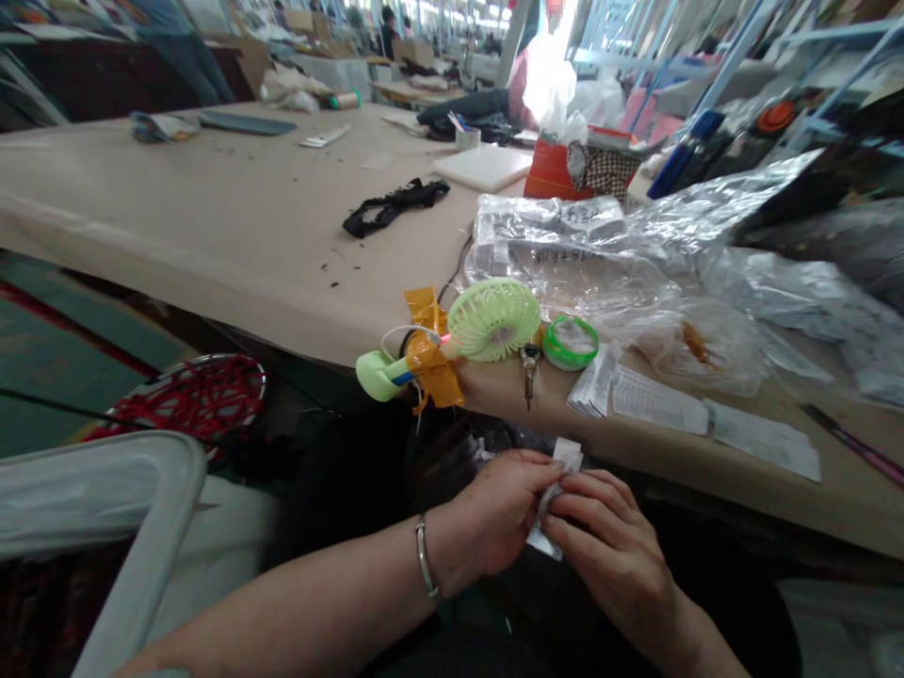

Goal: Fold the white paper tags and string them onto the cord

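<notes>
Two hands, left hand [498, 508] and right hand [618, 541]; at least one white strip [543, 544], layers unclear; one bracelet [422, 556]; one green fan [494, 320]; one round green tub [569, 361]; one pointed tool [529, 370]; two flat paper sheets [660, 401]; one paper stack [593, 384]; one black cloth piece [399, 202]; one white slab [484, 167]; one pen cup [467, 140]; one white bin [182, 471]; several clear plastic bags [586, 275], overlap hides the exact number

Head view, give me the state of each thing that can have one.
Left hand: holding the white slip
Right hand: holding the same slip
Handheld fan: taped at the table edge; running or not, cannot tell
Green round tub: open, white material inside
Clear plastic bags: crumpled
Red strips: heaped
Bangle: worn on left wrist
</notes>
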`<state>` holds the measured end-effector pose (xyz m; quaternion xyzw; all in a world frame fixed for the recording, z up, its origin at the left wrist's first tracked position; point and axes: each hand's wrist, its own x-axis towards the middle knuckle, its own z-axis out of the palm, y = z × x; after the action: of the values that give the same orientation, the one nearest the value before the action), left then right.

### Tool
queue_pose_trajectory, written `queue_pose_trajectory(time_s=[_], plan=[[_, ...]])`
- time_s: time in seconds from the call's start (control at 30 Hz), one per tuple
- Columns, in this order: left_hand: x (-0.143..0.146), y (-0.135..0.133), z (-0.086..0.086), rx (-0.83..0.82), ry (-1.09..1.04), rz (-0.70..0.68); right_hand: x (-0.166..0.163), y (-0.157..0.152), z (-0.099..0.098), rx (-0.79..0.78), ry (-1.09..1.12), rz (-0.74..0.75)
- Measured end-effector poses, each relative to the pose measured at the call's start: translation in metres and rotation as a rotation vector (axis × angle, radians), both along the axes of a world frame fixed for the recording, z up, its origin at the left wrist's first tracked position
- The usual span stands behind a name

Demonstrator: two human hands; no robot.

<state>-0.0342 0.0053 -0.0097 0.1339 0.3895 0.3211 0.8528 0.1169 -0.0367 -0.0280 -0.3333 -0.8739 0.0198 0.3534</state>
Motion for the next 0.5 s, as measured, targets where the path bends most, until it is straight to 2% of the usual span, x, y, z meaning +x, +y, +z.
queue_pose_trajectory(time_s=[0.17, 0.33, 0.43, 0.5], plan=[[-0.002, -0.003, -0.002, 0.052, -0.103, -0.061, 0.0, -0.001, 0.001, -0.01, -0.005, 0.007], [-0.002, -0.003, -0.006, 0.007, -0.089, -0.088, 0.001, -0.007, 0.0, -0.036, 0.042, 0.009], [-0.006, -0.003, -0.003, 0.02, -0.085, -0.126, 0.006, -0.012, -0.003, -0.122, 0.23, -0.072], [-0.009, -0.004, 0.0, 0.04, -0.086, -0.209, 0.011, -0.012, -0.007, -0.262, 0.444, -0.216]])
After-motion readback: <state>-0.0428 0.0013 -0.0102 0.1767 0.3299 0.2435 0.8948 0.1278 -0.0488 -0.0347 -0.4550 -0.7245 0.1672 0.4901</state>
